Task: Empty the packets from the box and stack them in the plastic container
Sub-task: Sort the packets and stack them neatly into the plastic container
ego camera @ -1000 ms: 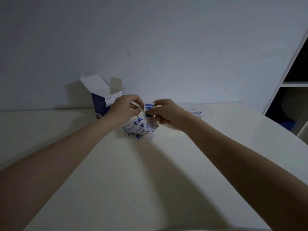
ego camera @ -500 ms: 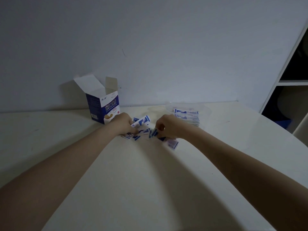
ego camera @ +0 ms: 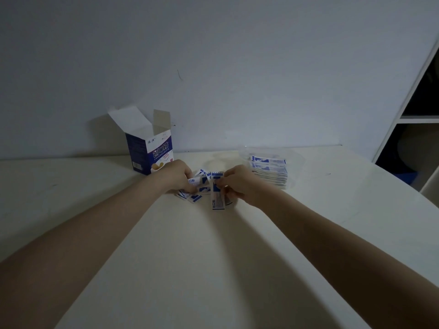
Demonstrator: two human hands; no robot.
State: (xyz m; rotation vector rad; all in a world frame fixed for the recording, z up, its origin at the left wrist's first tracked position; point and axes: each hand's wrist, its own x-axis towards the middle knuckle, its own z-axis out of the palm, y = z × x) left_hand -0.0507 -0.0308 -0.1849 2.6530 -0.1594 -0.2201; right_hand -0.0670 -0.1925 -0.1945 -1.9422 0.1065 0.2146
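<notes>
Tabletop (ego camera: pixel 213 257): right hand's fingers (ego camera: pixel 226 186) pinch upright packets (ego camera: pixel 217 195).

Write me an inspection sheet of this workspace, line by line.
Surface: pale table, dimly lit.
Job's things: blue box upright, flaps open; clear plastic container holding a stack of packets; loose packets scattered between the hands.
Clutter: nothing seen.
Grippers: left hand pinching a packet; right hand holding a small bundle upright.
Cables: nothing seen.
Surroundings: bare wall; white shelf unit at right.
</notes>
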